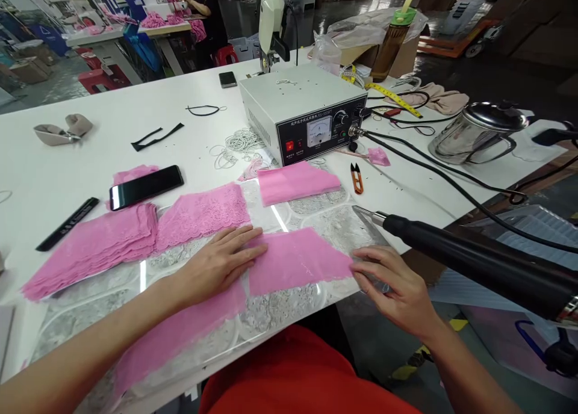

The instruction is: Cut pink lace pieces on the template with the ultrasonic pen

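Note:
A thin pink fabric piece lies flat on the marbled grey mat in front of me. Stretched out flat, my left hand rests with its fingertips at the piece's left edge. At the right corner, my right hand pinches the cloth between thumb and fingers. Another pink panel extends under my left forearm, partly hidden. Beyond my left hand lie a lace-edged pink piece and a stack of pink pieces. A folded pink piece lies farther back.
A black pen-shaped tool with a metal tip juts in above my right hand, near a cable. Behind the mat stand a grey control box and orange thread snips. A phone lies left; a glass kettle stands right.

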The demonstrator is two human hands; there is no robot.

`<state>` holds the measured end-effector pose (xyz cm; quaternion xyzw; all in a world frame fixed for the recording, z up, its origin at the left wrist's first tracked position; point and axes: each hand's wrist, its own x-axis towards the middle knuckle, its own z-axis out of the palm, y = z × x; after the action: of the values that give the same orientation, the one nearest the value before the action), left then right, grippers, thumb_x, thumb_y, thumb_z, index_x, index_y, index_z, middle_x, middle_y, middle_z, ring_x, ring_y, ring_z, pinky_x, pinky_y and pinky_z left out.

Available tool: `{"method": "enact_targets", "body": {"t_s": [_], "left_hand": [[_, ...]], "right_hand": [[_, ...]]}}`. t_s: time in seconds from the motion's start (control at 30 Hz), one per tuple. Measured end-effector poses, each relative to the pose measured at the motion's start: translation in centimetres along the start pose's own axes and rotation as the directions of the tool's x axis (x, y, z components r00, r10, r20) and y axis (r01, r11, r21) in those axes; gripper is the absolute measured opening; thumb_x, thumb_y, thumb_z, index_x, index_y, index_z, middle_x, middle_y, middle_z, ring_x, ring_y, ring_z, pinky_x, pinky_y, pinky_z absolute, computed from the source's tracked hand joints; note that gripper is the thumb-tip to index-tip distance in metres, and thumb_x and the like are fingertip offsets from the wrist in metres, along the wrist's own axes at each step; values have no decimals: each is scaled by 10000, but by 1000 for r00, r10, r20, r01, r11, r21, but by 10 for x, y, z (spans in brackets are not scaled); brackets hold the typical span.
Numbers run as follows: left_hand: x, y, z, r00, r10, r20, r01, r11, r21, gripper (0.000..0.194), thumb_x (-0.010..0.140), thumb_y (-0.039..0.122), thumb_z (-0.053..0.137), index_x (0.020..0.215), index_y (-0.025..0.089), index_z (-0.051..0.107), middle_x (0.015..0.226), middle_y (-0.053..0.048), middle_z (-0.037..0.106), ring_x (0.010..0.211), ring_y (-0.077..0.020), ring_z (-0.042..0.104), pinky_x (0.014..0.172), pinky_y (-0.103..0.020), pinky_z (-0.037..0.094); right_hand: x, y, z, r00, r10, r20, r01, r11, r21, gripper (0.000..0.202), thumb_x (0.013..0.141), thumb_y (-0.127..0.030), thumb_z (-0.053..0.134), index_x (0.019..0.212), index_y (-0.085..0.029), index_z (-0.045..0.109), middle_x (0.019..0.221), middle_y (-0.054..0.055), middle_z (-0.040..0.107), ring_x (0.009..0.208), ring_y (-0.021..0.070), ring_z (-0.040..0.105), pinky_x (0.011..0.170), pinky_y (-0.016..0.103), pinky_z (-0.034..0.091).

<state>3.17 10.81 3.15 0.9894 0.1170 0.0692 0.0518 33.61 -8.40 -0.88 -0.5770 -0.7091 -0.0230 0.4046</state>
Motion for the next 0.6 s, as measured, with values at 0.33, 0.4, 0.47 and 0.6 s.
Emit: {"method": "enact_targets", "body": {"t_s": [0.33, 0.4, 0.47, 0.6], "left_hand": [[28, 0, -4, 961, 255, 108, -244, 964, -105, 423, 1021, 183, 437, 1429, 238, 532, 1510, -78, 493, 1436, -275, 422, 1179, -482, 389], [25, -4, -4, 960, 261, 99, -249, 961, -125, 447, 1004, 139, 442, 1429, 247, 530, 1503, -70, 503, 1442, -263, 413, 1190, -474, 371], [23, -6, -4, 959, 269, 94, -256, 958, -132, 450, 996, 121, 444, 1419, 242, 540, 1497, -73, 509, 1447, -253, 407, 1192, -466, 367], [23, -7, -4, 955, 277, 111, -264, 958, -111, 411, 1008, 140, 430, 1388, 216, 569, 1489, -90, 517, 1442, -257, 416, 1179, -468, 379]], "right_hand": [[-2, 2, 0, 1000, 16, -7, -16, 999, 35, 186, 862, -68, 619, 920, -243, 645, 1009, 77, 690, 987, 203, 675, 816, 335, 578], [-2, 2, 0, 1000, 30, -4, -30, 999, 37, 165, 872, -90, 610, 905, -247, 650, 1014, 75, 692, 989, 203, 679, 815, 330, 585], [-2, 2, 0, 999, 38, -1, -38, 999, 38, 158, 875, -101, 608, 891, -251, 656, 1016, 69, 696, 990, 202, 682, 819, 327, 588], [-2, 3, 0, 1000, 26, 6, -26, 999, 47, 161, 870, -98, 614, 883, -250, 665, 1012, 63, 697, 968, 200, 684, 804, 322, 585]]}}
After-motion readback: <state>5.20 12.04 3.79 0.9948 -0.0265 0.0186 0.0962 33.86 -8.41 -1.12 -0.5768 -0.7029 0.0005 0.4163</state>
